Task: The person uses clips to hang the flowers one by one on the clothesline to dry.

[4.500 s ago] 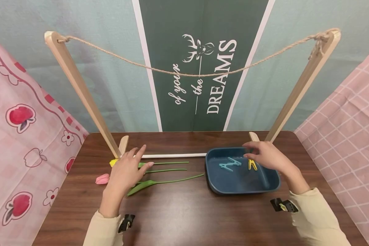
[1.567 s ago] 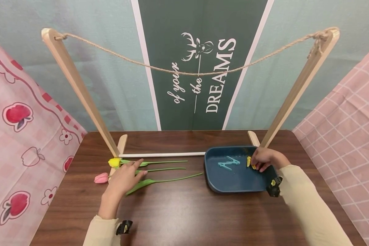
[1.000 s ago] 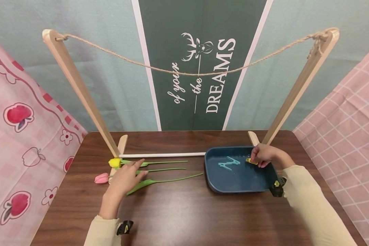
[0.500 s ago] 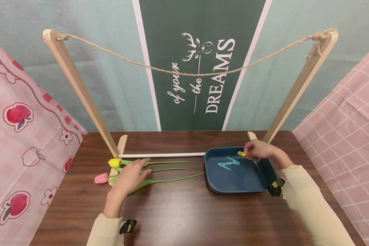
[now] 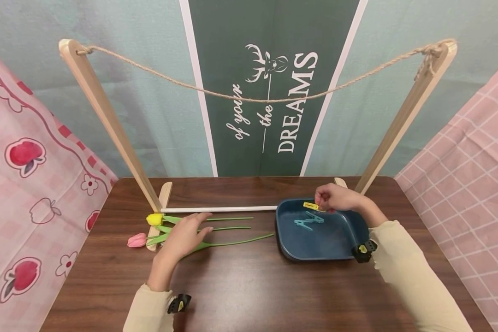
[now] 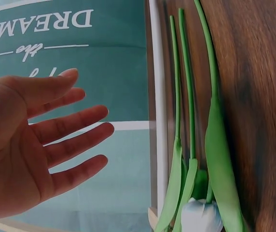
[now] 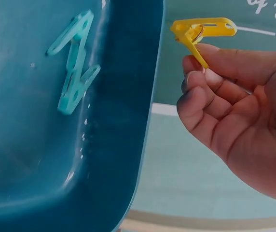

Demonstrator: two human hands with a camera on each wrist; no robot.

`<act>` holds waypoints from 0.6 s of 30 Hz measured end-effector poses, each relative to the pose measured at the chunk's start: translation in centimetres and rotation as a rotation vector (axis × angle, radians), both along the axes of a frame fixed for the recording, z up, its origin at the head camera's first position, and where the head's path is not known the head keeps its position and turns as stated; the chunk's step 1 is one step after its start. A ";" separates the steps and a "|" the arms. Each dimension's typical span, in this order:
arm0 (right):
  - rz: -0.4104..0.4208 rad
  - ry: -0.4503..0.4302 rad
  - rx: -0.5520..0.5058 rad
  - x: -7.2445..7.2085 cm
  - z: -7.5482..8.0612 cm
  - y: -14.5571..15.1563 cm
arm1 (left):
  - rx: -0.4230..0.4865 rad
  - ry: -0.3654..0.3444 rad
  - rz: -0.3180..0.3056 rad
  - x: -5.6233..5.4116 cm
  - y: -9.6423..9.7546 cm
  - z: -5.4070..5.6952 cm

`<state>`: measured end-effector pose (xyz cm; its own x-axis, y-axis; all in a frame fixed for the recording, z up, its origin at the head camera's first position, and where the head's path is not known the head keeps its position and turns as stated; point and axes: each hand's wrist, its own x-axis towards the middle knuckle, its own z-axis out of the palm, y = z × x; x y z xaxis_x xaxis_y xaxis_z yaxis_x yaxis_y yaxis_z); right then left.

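Right hand (image 5: pixel 335 197): one arm of the yellow clothespin (image 7: pixel 214 27) is pinched between thumb and index finger, the other fingers being curled toward the palm.
Yellow clothespin: it is held raised above the back part of the blue tray (image 5: pixel 317 244), its two arms spread in a V.
Teal clothespins (image 7: pixel 74 67): two are laid on the tray floor, touching each other, near the yellow one.
Left hand (image 5: pixel 186 235): nothing is grasped; the fingers are relaxed and spread apart, and the hand is held above the green stems (image 6: pixel 187 87).
Flowers: a yellow tulip (image 5: pixel 154 219) and a pink tulip (image 5: pixel 137 240) are seen at the left; a pale flower head (image 6: pixel 201 216) is shown in the left wrist view, while in the head view it is hidden.
White rod (image 5: pixel 232 209): it is set behind the stems.
Rope (image 5: pixel 269 100): it is strung, sagging, between two wooden posts (image 5: pixel 111 124).
Table (image 5: pixel 253 295): tray and stems are supported by its brown wood-grain top.
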<state>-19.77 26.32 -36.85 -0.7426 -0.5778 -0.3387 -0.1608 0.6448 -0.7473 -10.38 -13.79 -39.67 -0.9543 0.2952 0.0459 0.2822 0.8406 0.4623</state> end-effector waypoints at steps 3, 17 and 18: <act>0.022 -0.007 -0.015 0.1 0.2 -0.7 | 0.019 -0.001 -0.004 0.0 0.5 0.1; 0.092 0.070 -0.031 0.6 1.3 -4.0 | 0.054 -0.027 -0.052 -0.6 3.4 0.3; 0.091 0.073 -0.029 0.7 1.4 -4.2 | 0.059 -0.030 -0.059 -0.6 3.6 0.3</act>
<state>-19.12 22.11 -35.48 -0.7085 -0.6531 -0.2675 -0.2726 0.6028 -0.7498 -11.00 -10.18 -39.35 -0.9366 0.3486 0.0368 0.3158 0.7938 0.5197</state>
